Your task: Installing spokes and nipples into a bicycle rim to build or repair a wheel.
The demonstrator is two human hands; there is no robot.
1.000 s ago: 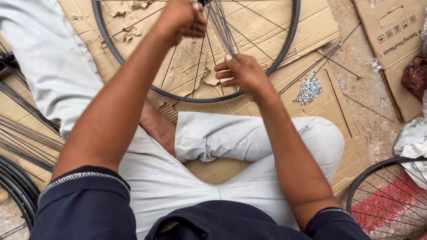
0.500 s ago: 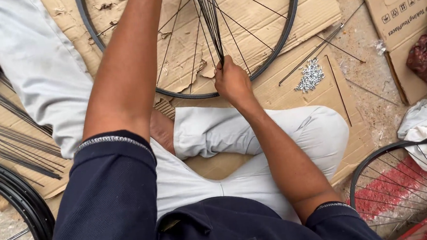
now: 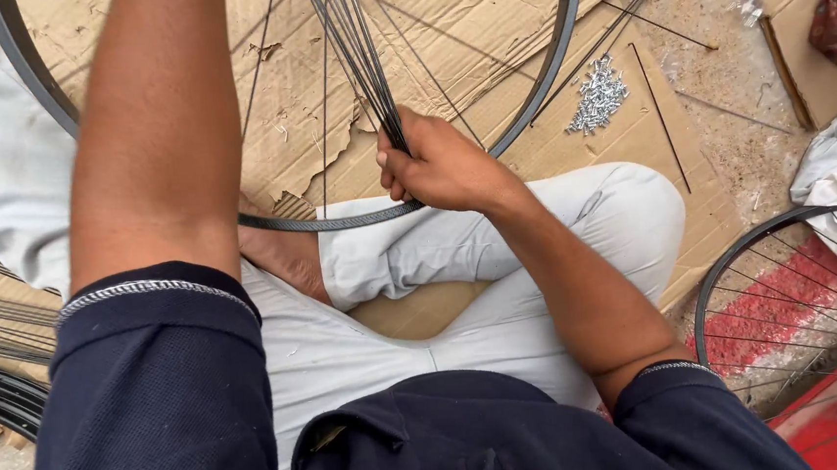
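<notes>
Right now, quick log:
spokes: bundle of thin dark spokes gathered together, running up from the fist and out of the top of the frame.
right hand: right hand clenched round the bundle's lower end, just above the rim.
rim: black wheel rim lying on cardboard, near edge over the crossed legs.
left hand: out of frame, grip cannot be told; only the forearm shows.
nearby: pile of small silver nipples right of the rim; second spoked wheel far right.

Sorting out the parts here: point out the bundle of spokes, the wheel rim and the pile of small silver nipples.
bundle of spokes (image 3: 359, 62), head view, on the gathered wires above the fist.
wheel rim (image 3: 339, 218), head view, on its lower arc.
pile of small silver nipples (image 3: 599, 95), head view, its middle.
</notes>
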